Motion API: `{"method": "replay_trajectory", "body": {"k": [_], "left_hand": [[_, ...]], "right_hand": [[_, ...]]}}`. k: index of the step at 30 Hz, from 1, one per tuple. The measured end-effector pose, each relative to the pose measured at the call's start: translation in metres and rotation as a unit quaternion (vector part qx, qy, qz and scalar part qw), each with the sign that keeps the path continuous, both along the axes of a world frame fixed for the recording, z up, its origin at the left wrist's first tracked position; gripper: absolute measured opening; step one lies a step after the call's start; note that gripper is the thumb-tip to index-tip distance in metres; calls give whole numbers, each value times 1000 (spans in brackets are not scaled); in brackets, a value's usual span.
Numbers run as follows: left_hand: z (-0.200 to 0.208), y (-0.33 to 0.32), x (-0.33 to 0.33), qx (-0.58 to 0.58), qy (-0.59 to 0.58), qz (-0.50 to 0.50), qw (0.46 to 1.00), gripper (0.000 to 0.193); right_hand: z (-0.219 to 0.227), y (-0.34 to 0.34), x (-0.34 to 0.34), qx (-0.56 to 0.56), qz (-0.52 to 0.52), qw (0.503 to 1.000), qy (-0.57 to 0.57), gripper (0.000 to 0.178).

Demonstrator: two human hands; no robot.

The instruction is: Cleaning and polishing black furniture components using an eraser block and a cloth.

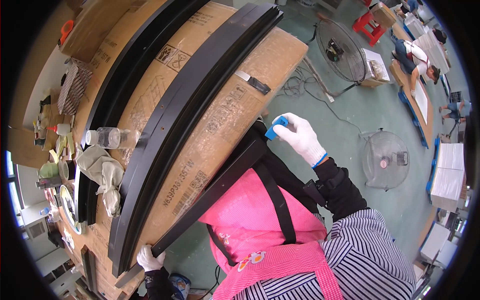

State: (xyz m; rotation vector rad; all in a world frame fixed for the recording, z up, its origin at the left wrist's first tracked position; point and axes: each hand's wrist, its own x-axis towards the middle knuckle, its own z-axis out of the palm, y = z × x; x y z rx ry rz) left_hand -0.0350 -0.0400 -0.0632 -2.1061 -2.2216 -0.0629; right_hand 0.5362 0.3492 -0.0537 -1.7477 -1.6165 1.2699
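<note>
My left hand (150, 258), in a white glove, grips the near-left end of a narrow black bar (222, 185). The bar slants up to the right in front of my pink apron, along the edge of the cardboard-covered table. Raised beyond the bar's far end, my gloved right hand (302, 137) pinches a small blue block (276, 128) between thumb and fingers. Long black grooved profiles (175, 97) lie across the cardboard (220, 117). A small black-and-silver tool (255, 82) rests near the table's right side.
A clear plastic bottle (112, 137) and a crumpled grey cloth (102, 172) are among the profiles. Tape rolls and a glue bottle (61, 129) sit farther left. Fans (340, 50) and a red stool (369, 27) stand on the floor. A co-worker (415, 62) bends over another table.
</note>
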Motion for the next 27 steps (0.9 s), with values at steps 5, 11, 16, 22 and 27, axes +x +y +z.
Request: {"method": "replay_trajectory", "body": {"k": [5, 11, 16, 22, 27], "left_hand": [[5, 3, -4, -62, -28, 17, 998, 57], [2, 4, -5, -15, -15, -5, 1000, 62], [1, 4, -4, -10, -13, -1, 1000, 66], [5, 3, -3, -8, -13, -1, 1000, 66], [6, 7, -2, -19, -9, 2, 1000, 68]], "right_hand": [[-13, -35, 3, -53, -77, 932, 350, 24], [-13, -61, -18, 49, -78, 929, 359, 29], [-23, -65, -23, 90, -133, 920, 357, 29], [-27, -67, -32, 111, -199, 919, 323, 30], [-21, -72, -37, 119, -174, 932, 294, 26]]}}
